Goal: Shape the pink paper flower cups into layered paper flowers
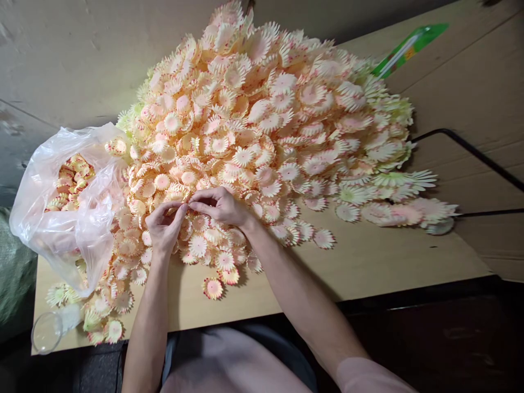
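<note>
Beneath hands (pixel 221 206), petal discs (pixel 198 245), many face-up

The light comes from somewhere up on the left, glowing warmly over the middle of the flower heap (pixel 229 131) and casting soft shadows rightward from the forearms (pixel 295 289) onto the table (pixel 401 256). Pale glare streaks the plastic bag (pixel 96 229). The lower right corner is nearly black; toward the sides, shapes look stretched and soft.
</note>
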Demonstrator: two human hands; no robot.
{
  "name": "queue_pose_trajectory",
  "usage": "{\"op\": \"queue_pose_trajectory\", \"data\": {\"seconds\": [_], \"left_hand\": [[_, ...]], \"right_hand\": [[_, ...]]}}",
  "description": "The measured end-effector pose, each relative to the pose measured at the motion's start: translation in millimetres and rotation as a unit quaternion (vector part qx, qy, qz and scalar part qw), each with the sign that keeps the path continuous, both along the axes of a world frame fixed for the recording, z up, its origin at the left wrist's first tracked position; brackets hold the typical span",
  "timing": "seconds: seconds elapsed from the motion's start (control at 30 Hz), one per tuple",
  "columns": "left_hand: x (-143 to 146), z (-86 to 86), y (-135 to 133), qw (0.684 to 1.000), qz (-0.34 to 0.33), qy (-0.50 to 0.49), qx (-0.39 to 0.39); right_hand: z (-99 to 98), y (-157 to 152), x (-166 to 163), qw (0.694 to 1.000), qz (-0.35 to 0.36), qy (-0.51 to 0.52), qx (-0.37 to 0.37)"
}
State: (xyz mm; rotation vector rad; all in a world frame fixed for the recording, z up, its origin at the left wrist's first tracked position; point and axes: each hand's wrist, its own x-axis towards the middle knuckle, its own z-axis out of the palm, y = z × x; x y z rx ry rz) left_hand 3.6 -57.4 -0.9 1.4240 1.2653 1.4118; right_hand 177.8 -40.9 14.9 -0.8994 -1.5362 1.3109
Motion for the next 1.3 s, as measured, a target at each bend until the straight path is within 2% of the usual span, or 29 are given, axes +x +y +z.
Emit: {"op": "queue_pose_trajectory", "data": {"seconds": [0.27, 0.57, 0.87, 1.3], "left_hand": [[-2.9, 4.1, -2.0, 0.992, -0.025, 0.110, 0.061], [-4.1, -1.5, 0.9, 0.991, 0.002, 0.112, 0.070], [-3.0, -0.1, 2.2, 0.986, -0.005, 0.120, 0.119], [-4.1, -1.5, 2.3, 0.984, -0.016, 0.119, 0.132]], "right_hand": [[-4.0, 0.4, -0.2, 1.000, 0.001, -0.001, 0.011], [-3.7, 0.0, -1.0, 1.000, 0.005, 0.007, -0.005], [-2.8, -1.2, -1.2, 0.999, -0.018, 0.015, -0.028], [-4.5, -0.8, -1.1, 1.000, -0.019, 0.021, -0.010]]}}
